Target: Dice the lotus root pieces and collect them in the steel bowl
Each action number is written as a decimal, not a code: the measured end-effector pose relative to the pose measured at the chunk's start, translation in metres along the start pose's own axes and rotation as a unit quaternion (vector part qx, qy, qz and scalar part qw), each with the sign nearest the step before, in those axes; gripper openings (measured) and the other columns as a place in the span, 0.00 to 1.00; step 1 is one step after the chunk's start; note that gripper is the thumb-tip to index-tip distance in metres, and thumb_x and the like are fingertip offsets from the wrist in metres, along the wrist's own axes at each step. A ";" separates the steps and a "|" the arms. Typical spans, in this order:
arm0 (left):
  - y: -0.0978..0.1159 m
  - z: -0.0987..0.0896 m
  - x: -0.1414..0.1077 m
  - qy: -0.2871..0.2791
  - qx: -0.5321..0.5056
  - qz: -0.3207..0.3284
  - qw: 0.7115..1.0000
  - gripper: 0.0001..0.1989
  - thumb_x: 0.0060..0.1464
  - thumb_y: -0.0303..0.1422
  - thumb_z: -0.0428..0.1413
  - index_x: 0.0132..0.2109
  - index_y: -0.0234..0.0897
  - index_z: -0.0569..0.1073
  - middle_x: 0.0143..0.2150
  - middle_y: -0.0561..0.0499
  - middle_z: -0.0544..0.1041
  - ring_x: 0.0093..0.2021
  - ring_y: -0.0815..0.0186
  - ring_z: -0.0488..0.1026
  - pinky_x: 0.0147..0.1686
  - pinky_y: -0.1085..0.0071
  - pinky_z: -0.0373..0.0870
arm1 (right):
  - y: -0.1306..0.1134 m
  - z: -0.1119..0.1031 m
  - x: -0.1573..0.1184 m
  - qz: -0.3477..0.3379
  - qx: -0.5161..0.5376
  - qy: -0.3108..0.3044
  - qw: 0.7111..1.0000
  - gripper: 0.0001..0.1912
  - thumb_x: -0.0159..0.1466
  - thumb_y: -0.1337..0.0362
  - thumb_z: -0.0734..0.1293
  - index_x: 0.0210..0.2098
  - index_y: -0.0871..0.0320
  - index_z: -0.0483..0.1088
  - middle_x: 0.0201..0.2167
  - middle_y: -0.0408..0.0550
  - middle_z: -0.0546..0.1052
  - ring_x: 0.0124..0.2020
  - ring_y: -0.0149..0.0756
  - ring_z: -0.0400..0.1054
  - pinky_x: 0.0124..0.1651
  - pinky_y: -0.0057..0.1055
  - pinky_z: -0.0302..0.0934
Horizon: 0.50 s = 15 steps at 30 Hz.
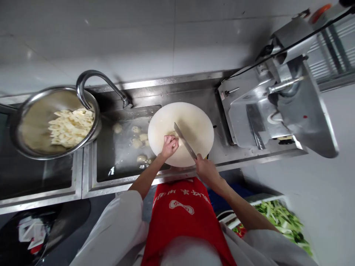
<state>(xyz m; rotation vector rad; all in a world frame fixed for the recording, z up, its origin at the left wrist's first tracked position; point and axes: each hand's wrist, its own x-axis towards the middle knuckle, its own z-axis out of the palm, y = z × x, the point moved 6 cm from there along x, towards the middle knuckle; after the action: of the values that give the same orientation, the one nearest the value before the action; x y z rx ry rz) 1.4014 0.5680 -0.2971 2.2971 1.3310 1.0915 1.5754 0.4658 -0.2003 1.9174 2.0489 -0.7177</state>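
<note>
White in the head view, the round cutting board [201, 123] lies beneath a knife [185, 141] that the right hand [206, 170] grasps by its handle, while the left hand [170, 146] — curled and mostly hiding it — pins a pale piece [172, 133] there. Should that piece roll or slip, the knife, so near those knuckles, could well nick them.

Under the hands [170, 146] — the cutting board [194, 118], on the desk [224, 154]; left of them, lumps [137, 143] in the sink [104, 160] and, farther left, slices [70, 127] in the bowl [34, 125]; well right of them — the slicer [305, 118].
</note>
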 end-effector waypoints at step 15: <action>-0.007 0.003 -0.002 -0.007 -0.048 -0.012 0.999 0.11 0.63 0.35 0.49 0.42 0.38 0.76 0.43 0.44 0.73 0.46 0.61 0.68 0.49 0.59 0.64 | -0.038 -0.005 0.051 -0.026 -0.002 -0.042 0.999 0.15 0.72 0.66 0.48 0.50 0.67 0.60 0.40 0.62 0.74 0.44 0.44 0.71 0.43 0.32 0.58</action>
<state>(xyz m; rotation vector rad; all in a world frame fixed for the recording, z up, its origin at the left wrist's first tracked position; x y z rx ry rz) 1.3989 0.5705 -0.3037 2.2097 1.2705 1.1048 1.5336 0.5119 -0.2150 1.8056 2.0538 -0.7908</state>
